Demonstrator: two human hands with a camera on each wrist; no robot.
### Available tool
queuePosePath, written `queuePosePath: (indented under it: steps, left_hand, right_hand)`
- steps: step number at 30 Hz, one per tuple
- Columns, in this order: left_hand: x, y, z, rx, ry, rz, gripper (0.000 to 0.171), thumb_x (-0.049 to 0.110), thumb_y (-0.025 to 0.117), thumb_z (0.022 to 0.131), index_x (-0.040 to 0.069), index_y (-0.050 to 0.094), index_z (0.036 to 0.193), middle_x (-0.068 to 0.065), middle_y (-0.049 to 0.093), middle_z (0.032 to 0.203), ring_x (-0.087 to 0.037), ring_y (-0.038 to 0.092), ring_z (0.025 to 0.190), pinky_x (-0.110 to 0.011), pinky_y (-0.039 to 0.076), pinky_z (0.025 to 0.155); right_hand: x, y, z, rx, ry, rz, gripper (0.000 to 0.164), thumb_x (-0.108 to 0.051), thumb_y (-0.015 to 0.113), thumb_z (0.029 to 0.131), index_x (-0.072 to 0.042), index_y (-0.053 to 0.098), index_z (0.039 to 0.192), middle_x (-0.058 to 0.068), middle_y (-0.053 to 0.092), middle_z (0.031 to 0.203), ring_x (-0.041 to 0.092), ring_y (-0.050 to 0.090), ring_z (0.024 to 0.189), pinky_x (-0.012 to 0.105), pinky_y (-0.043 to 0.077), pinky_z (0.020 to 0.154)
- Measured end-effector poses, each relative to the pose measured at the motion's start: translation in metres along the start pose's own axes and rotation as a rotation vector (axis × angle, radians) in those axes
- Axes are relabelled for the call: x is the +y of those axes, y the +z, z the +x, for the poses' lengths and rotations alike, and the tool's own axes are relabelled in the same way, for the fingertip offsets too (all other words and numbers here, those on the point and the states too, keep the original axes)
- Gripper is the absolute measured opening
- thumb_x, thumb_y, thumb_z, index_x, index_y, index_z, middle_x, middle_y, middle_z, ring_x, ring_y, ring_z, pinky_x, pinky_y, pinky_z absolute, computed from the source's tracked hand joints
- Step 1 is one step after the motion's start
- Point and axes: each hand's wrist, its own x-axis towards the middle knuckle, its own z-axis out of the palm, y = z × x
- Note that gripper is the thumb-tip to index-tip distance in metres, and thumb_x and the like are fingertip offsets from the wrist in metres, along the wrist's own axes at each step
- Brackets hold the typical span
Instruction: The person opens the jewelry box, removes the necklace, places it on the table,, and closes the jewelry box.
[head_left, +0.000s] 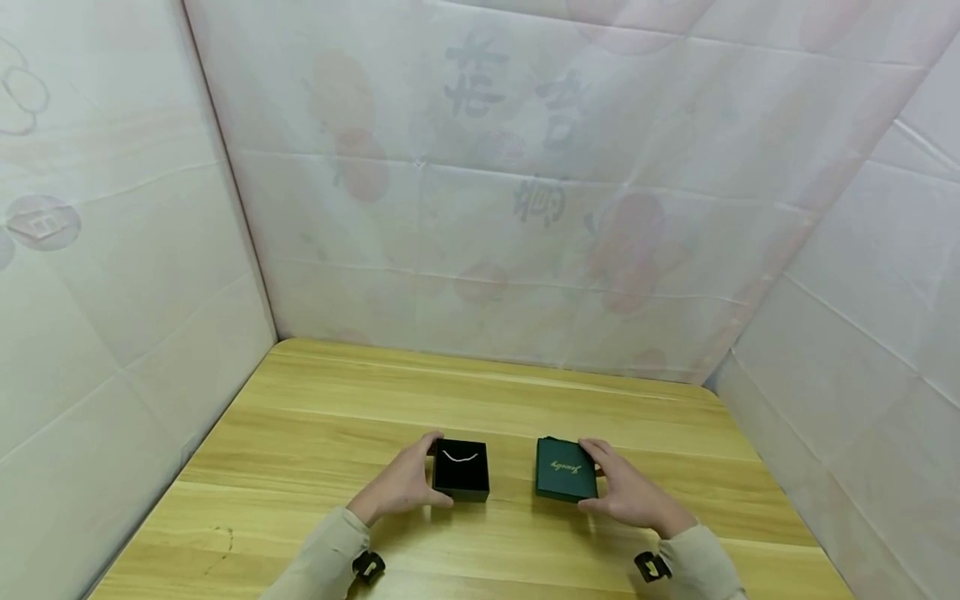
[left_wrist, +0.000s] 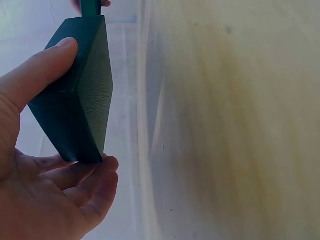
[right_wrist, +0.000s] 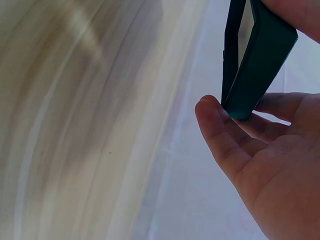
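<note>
In the head view, a small dark green jewelry box base has a black cushion on top with a thin silvery chain across it. My left hand grips this base by two opposite sides, thumb at the near side and fingers at the far one. To the right, my right hand holds the green box lid, its gold "Jewelry" lettering facing up. Base and lid are apart. The left wrist view shows the base off the tabletop; in the right wrist view the lid's hollow underside partly shows.
Both hands are over a wood-grain table. Pale printed cloth hangs behind its far edge, with further cloth walls on the left and right. Dark devices sit at both wrists.
</note>
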Motion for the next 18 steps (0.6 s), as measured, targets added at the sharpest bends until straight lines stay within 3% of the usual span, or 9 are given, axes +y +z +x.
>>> queuePosePath:
  steps: [18]
  left_hand:
    - [-0.004,-0.002,-0.001,-0.012,-0.006,0.025,0.099,0.033,0.08,0.06,0.004,0.024,0.136,-0.017,0.039,0.129,-0.032,0.04,0.114,-0.046,0.035,0.089]
  right_hand:
    - [0.02,0.001,-0.009,-0.01,0.048,-0.001,0.091,-0.028,0.075,0.067,0.0,0.024,0.137,0.016,0.025,0.137,0.03,0.04,0.112,0.043,0.04,0.083]
